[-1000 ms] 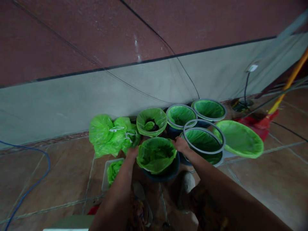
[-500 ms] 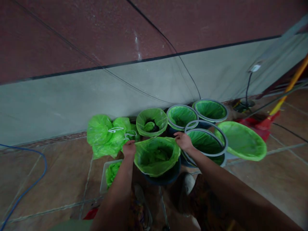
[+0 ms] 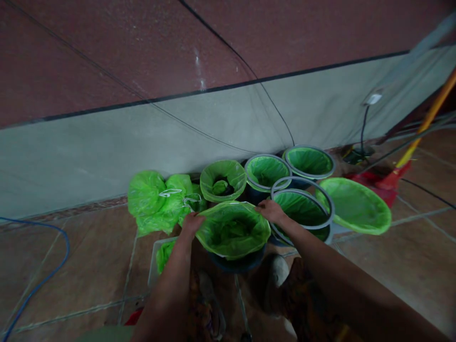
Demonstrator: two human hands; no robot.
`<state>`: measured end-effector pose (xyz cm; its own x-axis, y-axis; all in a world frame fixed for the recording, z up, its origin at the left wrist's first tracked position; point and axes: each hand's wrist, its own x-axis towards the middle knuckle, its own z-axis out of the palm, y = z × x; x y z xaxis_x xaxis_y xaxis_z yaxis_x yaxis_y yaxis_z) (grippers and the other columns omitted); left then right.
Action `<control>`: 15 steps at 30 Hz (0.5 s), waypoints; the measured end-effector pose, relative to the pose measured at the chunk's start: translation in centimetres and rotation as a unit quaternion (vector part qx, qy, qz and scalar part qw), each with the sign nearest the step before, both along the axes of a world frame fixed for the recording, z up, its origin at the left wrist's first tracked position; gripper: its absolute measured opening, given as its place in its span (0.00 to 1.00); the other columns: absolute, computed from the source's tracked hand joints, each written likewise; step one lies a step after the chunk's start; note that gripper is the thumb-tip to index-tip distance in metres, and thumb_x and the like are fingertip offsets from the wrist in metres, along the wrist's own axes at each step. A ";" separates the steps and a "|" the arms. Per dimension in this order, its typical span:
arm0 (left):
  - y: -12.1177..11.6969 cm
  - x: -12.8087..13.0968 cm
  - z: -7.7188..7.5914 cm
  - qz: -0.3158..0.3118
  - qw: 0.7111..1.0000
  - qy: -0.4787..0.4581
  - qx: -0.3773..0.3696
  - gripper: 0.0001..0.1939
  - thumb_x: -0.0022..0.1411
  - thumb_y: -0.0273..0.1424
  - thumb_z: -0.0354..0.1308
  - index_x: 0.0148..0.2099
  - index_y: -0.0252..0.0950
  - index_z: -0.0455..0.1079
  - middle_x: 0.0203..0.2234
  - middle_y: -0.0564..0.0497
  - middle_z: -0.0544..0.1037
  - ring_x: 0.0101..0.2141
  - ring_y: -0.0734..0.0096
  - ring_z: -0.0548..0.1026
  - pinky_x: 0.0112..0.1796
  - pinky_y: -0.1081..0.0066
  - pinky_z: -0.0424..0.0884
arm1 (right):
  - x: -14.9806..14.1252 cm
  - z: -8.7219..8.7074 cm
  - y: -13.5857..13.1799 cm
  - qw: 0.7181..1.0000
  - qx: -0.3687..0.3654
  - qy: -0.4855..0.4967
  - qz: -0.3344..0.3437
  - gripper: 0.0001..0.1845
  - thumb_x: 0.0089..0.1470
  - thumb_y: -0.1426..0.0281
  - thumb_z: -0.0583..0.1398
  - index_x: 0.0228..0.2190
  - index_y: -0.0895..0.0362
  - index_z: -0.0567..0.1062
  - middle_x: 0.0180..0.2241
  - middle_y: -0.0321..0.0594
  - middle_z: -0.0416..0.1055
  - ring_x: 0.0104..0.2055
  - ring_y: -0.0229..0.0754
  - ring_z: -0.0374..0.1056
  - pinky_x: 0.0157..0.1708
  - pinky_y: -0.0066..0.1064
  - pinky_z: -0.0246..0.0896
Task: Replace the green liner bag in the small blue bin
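A green trash bag [image 3: 233,244] hangs open over a dark blue bin [image 3: 239,264] between my feet. My left hand [image 3: 193,222] grips the bag's edge on the left. On the right, my right hand [image 3: 270,209] is closed on the same bag's rim, close to a loose grey ring [image 3: 329,195] resting over another lined bin [image 3: 299,209]. The bag's mouth is spread wide between both hands, and its bottom sags into the bin. My fingertips are partly hidden by the plastic.
More bins with green liners [image 3: 269,172] stand along the wall. Tied green bags [image 3: 149,197] lie to the left, beside a white tub [image 3: 154,259]. A green-covered lid-like piece [image 3: 359,205], a red broom [image 3: 388,185] and a blue hose [image 3: 67,247] are on the tiles.
Both hands have moved slightly apart, stretching the bag's mouth wider over the bin. The view has shifted a little; the surrounding bins are unmoved.
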<state>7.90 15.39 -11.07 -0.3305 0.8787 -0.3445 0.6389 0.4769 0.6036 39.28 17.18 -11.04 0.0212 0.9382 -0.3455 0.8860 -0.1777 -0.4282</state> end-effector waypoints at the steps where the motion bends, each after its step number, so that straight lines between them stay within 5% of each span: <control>1: 0.0 0.1 0.1 -0.008 1.000 0.007 -0.003 0.10 0.52 0.28 0.58 0.37 0.34 0.78 0.23 0.51 0.78 0.28 0.68 0.76 0.30 0.73 0.68 | 0.0 0.2 -0.1 1.000 -0.001 -0.011 0.014 0.17 0.56 0.63 0.57 0.40 0.59 0.80 0.40 0.44 0.78 0.42 0.44 0.72 0.38 0.27 0.62; 15: -0.5 -0.3 3.1 0.021 0.984 0.178 0.004 0.19 0.61 0.30 0.48 0.51 0.39 0.75 0.45 0.43 0.79 0.46 0.56 0.76 0.44 0.64 0.69 | 1.0 1.9 -0.4 0.998 0.048 -0.051 -0.011 0.13 0.49 0.74 0.58 0.33 0.55 0.82 0.35 0.40 0.79 0.38 0.41 0.73 0.34 0.24 0.61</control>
